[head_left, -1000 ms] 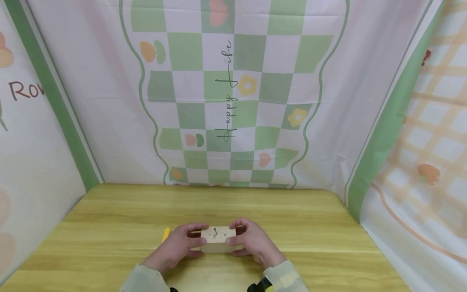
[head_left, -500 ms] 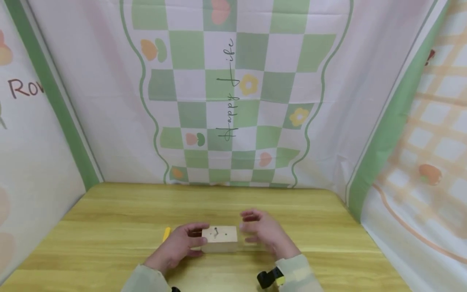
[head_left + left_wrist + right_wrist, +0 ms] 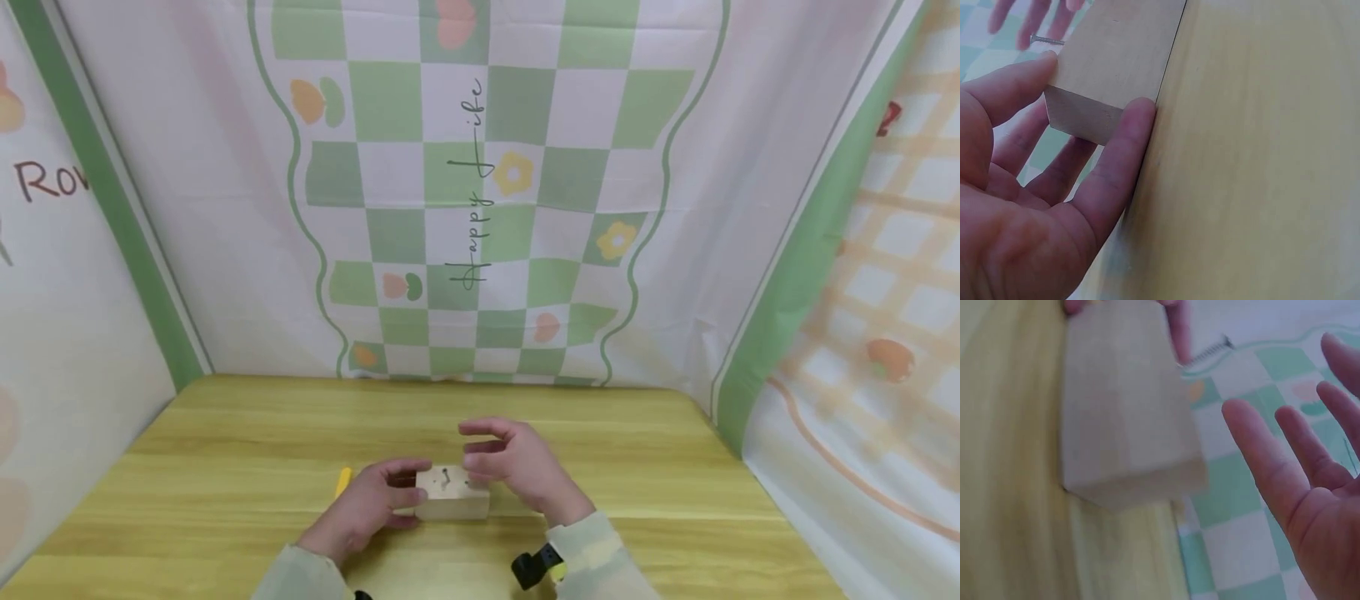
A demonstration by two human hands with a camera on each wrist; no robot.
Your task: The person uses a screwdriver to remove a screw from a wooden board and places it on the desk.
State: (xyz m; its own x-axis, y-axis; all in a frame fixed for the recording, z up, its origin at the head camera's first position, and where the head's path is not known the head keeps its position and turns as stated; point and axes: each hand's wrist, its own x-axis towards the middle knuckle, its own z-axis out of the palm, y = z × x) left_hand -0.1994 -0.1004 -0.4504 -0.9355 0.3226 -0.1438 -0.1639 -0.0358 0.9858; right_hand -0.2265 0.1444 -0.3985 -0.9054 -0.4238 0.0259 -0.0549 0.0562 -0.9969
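A pale wooden block lies on the table in the middle of the head view. From its top face a metal screw sticks up, much of its threaded shank showing; small dark holes sit in the same face. My left hand grips the block's left end, thumb at the top edge and fingers along the sides. Over the right end hovers my right hand, holding nothing. In the right wrist view its fingers are spread, apart from the block and the screw.
Partly hidden behind my left hand, a slim yellow object lies on the wooden table. Printed cloth hangs at the table's far edge, with more cloth on both sides. A black wrist camera sits at my right sleeve.
My right hand has let go of the block's right end, moved off to the right and up, then come back left above it. The left hand keeps its grip in place.
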